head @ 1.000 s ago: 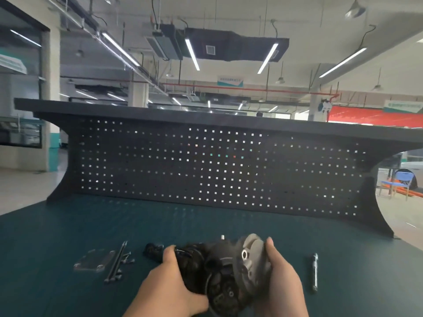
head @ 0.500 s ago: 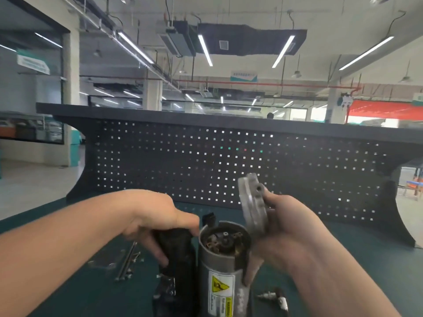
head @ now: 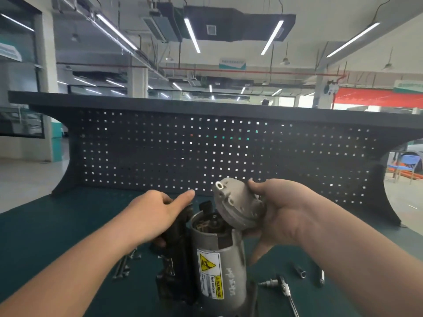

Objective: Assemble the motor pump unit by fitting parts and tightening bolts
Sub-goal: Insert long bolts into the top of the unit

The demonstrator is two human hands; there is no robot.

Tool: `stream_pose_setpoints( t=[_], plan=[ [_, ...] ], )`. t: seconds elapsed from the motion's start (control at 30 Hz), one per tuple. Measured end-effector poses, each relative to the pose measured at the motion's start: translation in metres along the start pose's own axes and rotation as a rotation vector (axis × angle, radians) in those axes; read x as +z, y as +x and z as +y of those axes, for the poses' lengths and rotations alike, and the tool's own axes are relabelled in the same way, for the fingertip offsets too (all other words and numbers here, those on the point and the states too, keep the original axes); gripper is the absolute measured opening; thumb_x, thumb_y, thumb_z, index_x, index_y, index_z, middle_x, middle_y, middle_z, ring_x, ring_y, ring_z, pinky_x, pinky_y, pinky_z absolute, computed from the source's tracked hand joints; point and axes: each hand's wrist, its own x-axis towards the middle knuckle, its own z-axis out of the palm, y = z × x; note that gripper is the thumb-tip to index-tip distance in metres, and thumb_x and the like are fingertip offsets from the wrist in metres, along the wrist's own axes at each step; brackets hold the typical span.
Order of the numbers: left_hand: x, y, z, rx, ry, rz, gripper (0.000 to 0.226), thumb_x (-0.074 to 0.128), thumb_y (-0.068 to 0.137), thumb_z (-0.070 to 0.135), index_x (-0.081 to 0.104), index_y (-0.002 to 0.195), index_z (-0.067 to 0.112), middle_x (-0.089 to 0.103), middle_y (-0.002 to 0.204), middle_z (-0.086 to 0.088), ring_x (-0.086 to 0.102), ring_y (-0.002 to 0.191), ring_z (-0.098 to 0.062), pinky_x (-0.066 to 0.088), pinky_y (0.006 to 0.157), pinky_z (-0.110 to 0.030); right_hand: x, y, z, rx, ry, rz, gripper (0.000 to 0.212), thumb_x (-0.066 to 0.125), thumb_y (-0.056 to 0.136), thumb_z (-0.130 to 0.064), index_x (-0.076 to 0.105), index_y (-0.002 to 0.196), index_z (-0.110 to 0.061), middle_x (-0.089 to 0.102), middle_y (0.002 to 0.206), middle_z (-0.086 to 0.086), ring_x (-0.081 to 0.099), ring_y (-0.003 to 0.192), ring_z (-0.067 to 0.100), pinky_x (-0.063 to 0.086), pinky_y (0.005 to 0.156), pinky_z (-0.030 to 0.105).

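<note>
The right hand's (head: 278, 215) fingers (head: 256, 186) curl round the grey end cap (head: 235, 205), holding it tilted just above the open top of the motor housing (head: 217, 255). The left hand (head: 152, 213) grips the black part (head: 178, 239) beside the housing, its forefinger pointing out straight. The housing stands upright on the green table (head: 45, 225), with long bolts (head: 122, 266) to its left and a ratchet (head: 287, 291) to its right.
</note>
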Motion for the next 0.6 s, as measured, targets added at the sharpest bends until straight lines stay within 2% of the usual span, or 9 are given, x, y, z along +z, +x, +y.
stream_pose_setpoints(
  t=[0.1,0.17,0.23,0.27,0.33,0.37,0.43,0.5,0.6],
  plan=[
    [0.013,-0.014,0.0,0.2,0.134,0.189,0.068,0.019,0.078,0.077,0.062,0.073,0.025,0.059,0.048,0.003,0.06,0.049,-0.01,0.038,0.048,-0.022,-0.001,0.0,0.001,-0.081,-0.121,0.042,0.044,0.055,0.095,-0.042,0.056,0.126,-0.012,0.059,0.132,0.013,0.054,0.121,0.035,0.012,0.107,0.07],
    [0.021,-0.024,0.0,0.298,0.288,0.331,0.072,0.0,0.08,0.07,0.054,0.067,0.025,0.053,0.047,0.004,0.053,0.049,-0.006,0.033,0.046,-0.022,0.001,-0.002,0.0,-0.202,-0.16,0.055,0.036,0.057,0.094,-0.04,0.062,0.116,-0.012,0.066,0.12,0.009,0.062,0.108,0.028,0.036,0.105,0.057],
    [0.027,-0.027,-0.001,0.332,0.422,0.408,0.072,-0.012,0.083,0.061,0.049,0.066,0.026,0.052,0.051,0.006,0.056,0.061,-0.01,0.036,0.053,-0.025,0.005,-0.004,0.0,-0.317,-0.232,0.061,0.025,0.06,0.094,-0.035,0.064,0.106,-0.014,0.07,0.107,0.007,0.065,0.093,0.026,0.052,0.087,0.042],
    [0.029,-0.026,-0.002,0.352,0.424,0.414,0.071,-0.013,0.084,0.058,0.048,0.065,0.026,0.053,0.056,0.006,0.058,0.073,-0.016,0.039,0.062,-0.028,0.007,-0.005,0.0,-0.365,-0.28,0.069,0.021,0.061,0.093,-0.034,0.065,0.102,-0.015,0.07,0.099,0.006,0.065,0.086,0.024,0.055,0.078,0.038],
    [0.036,-0.02,-0.004,0.392,0.24,0.393,0.071,-0.006,0.086,0.057,0.056,0.074,0.025,0.057,0.076,0.006,0.051,0.094,-0.02,0.036,0.082,-0.029,0.011,-0.006,0.003,-0.451,-0.358,0.114,0.022,0.063,0.092,-0.032,0.065,0.101,-0.011,0.07,0.094,0.006,0.065,0.083,0.023,0.055,0.073,0.036],
    [0.041,-0.018,-0.006,0.406,0.056,0.393,0.07,0.002,0.088,0.056,0.063,0.086,0.021,0.059,0.09,0.006,0.049,0.1,-0.016,0.034,0.087,-0.026,0.012,-0.006,0.005,-0.487,-0.388,0.145,0.025,0.065,0.091,-0.032,0.065,0.103,-0.01,0.07,0.096,0.006,0.066,0.086,0.024,0.056,0.076,0.036],
    [0.053,-0.015,-0.007,0.412,-0.305,0.442,0.053,0.019,0.096,0.047,0.063,0.108,0.02,0.059,0.107,0.009,0.052,0.104,-0.007,0.035,0.088,-0.02,0.014,-0.006,0.011,-0.53,-0.435,0.188,0.029,0.069,0.088,-0.031,0.062,0.104,-0.008,0.069,0.099,0.009,0.067,0.093,0.026,0.055,0.081,0.036],
    [0.062,-0.017,-0.004,0.382,-0.499,0.515,0.036,0.027,0.097,0.047,0.057,0.105,0.029,0.06,0.101,0.013,0.056,0.097,-0.003,0.037,0.079,-0.011,0.014,-0.006,0.018,-0.542,-0.475,0.21,0.031,0.069,0.087,-0.032,0.062,0.101,-0.006,0.069,0.098,0.011,0.067,0.093,0.026,0.053,0.082,0.035],
    [0.072,-0.017,0.004,0.339,-0.642,0.638,0.026,0.027,0.093,0.051,0.047,0.091,0.034,0.056,0.088,0.012,0.055,0.081,0.002,0.037,0.067,-0.004,0.012,-0.004,0.023,-0.598,-0.653,0.262,0.025,0.063,0.09,-0.033,0.061,0.098,-0.009,0.067,0.092,0.008,0.063,0.082,0.022,0.044,0.066,0.027]
  ],
)
